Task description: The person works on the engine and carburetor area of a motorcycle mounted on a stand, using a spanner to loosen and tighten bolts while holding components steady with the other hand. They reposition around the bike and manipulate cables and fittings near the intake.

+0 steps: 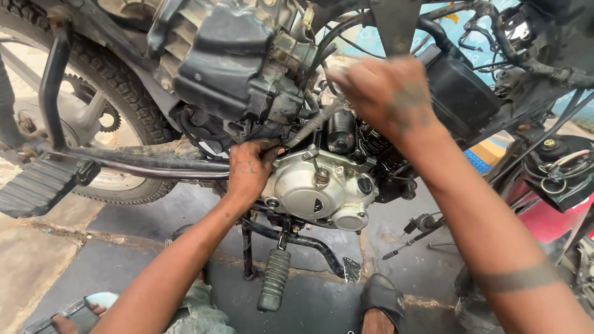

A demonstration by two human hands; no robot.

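I see a motorcycle engine (247, 68) stripped of its bodywork, filling the view from 11 to 1 o'clock. The silver crankcase cover (322, 195) sits at centre, with the black starter motor (340, 131) just above it at 12 o'clock.

My left hand (250, 168) lies at 9 o'clock of the cover, fingers curled and pressed against the underside of the black cylinder block, touching the top left edge of the cover. Whether it pinches a part there, I cannot tell. My right hand (387, 93) is at 1 o'clock, blurred, fingers closed around the upper end of a ribbed metal-sheathed cable (312, 125) that runs diagonally down toward the left hand.

Handling judgement: the cable appears stiff along its sheath yet bendable, light, and probably greasy. Grip it on the ribbed sheath near its end. The casing is rigid, heavy and fixed.

A footpeg (274, 279) hangs at 6 o'clock; loose tools (416, 232) lie on the floor (111, 272) at 4 o'clock.
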